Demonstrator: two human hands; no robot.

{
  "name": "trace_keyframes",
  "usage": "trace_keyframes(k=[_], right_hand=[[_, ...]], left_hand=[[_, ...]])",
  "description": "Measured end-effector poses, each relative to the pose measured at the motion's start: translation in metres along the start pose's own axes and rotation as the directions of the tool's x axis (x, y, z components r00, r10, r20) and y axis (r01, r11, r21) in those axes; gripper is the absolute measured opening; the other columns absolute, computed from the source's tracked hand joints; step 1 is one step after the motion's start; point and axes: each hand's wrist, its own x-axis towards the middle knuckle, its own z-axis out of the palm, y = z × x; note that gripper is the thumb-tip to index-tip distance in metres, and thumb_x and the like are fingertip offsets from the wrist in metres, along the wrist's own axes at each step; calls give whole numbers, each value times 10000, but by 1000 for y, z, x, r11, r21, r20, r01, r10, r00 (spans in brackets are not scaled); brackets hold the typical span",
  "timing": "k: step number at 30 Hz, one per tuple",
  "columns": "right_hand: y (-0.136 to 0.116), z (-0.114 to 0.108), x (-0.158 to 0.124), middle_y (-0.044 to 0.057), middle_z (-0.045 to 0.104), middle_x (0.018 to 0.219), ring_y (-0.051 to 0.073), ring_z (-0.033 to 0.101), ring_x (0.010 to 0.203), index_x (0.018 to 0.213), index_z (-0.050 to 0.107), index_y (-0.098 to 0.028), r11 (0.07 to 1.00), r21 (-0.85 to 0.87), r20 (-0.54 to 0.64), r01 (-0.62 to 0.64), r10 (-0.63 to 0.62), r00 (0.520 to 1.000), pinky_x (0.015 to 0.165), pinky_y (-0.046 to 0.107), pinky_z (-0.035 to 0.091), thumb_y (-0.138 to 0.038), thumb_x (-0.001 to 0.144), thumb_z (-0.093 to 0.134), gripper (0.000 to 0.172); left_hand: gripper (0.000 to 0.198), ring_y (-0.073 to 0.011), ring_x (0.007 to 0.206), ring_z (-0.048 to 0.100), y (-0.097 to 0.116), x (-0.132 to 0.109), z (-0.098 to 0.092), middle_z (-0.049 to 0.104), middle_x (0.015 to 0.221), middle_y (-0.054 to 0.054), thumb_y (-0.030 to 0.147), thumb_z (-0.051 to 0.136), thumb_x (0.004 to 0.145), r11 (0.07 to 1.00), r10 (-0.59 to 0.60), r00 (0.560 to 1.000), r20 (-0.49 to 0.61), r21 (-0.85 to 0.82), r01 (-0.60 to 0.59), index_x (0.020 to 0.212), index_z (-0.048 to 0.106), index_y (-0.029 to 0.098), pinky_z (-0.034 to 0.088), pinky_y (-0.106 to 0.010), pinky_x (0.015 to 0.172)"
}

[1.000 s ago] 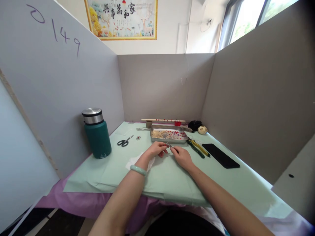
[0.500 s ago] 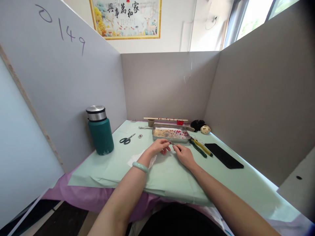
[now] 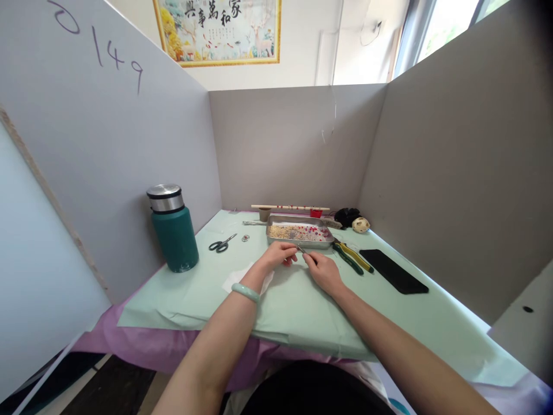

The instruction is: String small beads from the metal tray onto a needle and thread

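Note:
My left hand [image 3: 279, 254] and my right hand [image 3: 322, 271] meet over the pale green table cover, just in front of a metal tray [image 3: 299, 243]. Both pinch a small thin metal piece [image 3: 299, 248] between their fingertips; what exactly it is I cannot make out. The fingers of both hands are curled and pressed together. A green bangle [image 3: 245, 292] circles my left wrist. The tray holds several tan and red beads [image 3: 298, 232].
A teal flask [image 3: 173, 229] stands at the left. Scissors [image 3: 222, 244] lie left of the tray, pliers [image 3: 351, 257] and a black phone [image 3: 393, 271] to its right. A stick [image 3: 289, 207], small cups and a beige ball [image 3: 358, 225] line the back wall. Grey partitions enclose three sides.
The camera has shifted slightly; my hands stay together in front of the tray, still pinching the small metal piece.

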Motion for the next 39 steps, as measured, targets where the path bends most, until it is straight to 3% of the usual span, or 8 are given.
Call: trace_keyframes(k=[8,12,16,21,32,39], right_hand=[[-3,0,1,26,624,878,130,594,761,923,603,-148,999,-51,-5,-14,14,1000,711,317,493,-373,913,475,260],[-4,-1,0,26,626,878,130,596,763,925,604,-149,997,-70,-4,-20,20,1000,712,317,495,-375,914,473,262],[-5,-1,0,25,625,869,128,594,753,925,603,-149,996,-83,-4,-22,22,1000,707,316,492,-382,914,470,269],[-9,-3,-1,24,622,866,128,590,753,917,601,-151,995,-96,-7,-12,11,1000,707,315,487,-386,914,466,271],[-10,-4,-2,27,627,878,130,597,766,928,604,-151,992,-127,-16,-25,23,1000,715,320,494,-376,916,468,263],[-11,-3,0,28,628,883,131,597,771,929,605,-153,990,-137,-27,-29,26,999,719,321,495,-376,916,468,263]], left_hand=[[232,-53,450,464,2,3,3,600,597,2,283,540,807,997,7,999,-37,75,-5,887,659,101,397,-187,484],[215,-61,509,499,1,3,4,601,670,-3,289,525,852,996,-9,1000,-18,91,11,887,629,103,440,-205,529],[260,-117,722,585,1,3,5,606,884,-41,331,506,880,995,-46,999,-3,87,46,1003,575,113,506,-288,651],[312,-173,907,583,1,5,4,575,1074,-82,329,508,877,996,-65,998,1,55,65,1116,538,131,505,-369,772],[276,-161,876,589,-1,7,2,590,1027,-72,312,518,874,998,-51,999,14,45,50,1068,558,122,508,-354,758],[325,-187,949,574,-1,10,2,560,1116,-89,321,515,874,993,-85,996,-5,77,85,1140,528,136,497,-388,800]])
